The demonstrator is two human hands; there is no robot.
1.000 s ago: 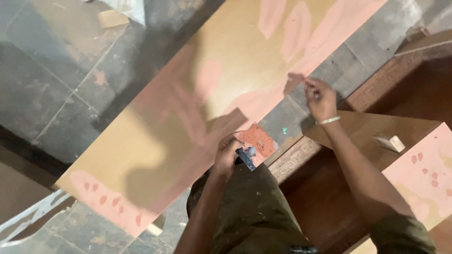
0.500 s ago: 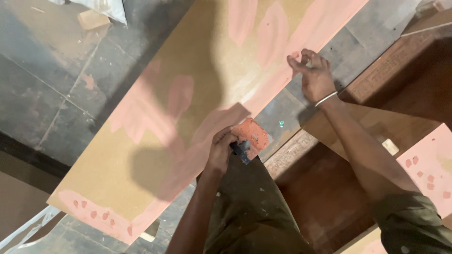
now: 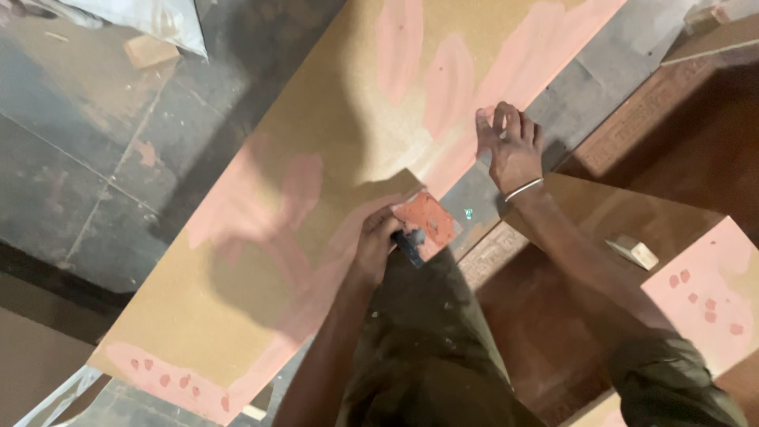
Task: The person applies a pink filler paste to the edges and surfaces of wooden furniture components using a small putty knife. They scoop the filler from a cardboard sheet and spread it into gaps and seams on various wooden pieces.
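A long tan board (image 3: 316, 237) lies slantwise across the floor, with pink filler smeared in patches and along its edges. My left hand (image 3: 378, 241) is at the board's near edge and grips a putty knife (image 3: 425, 225) whose wide blade is coated in reddish filler. My right hand (image 3: 512, 150), with a thin bangle on the wrist, is farther along the same edge. Its fingertips press on a pink patch and it holds nothing that I can see. My dark trousers (image 3: 427, 356) fill the bottom middle.
Dark stone floor (image 3: 87, 150) lies left of the board, with a small wood block (image 3: 150, 51) and a white sack (image 3: 150, 20) at the top. To the right are brown panels (image 3: 672, 134), a small wedge (image 3: 632, 251) and another pink-patched board (image 3: 708, 296).
My right hand has shifted slightly along the board's edge and now rests fingertips on the pink patch. My left hand has kept the putty knife at the near edge. The view has drifted.
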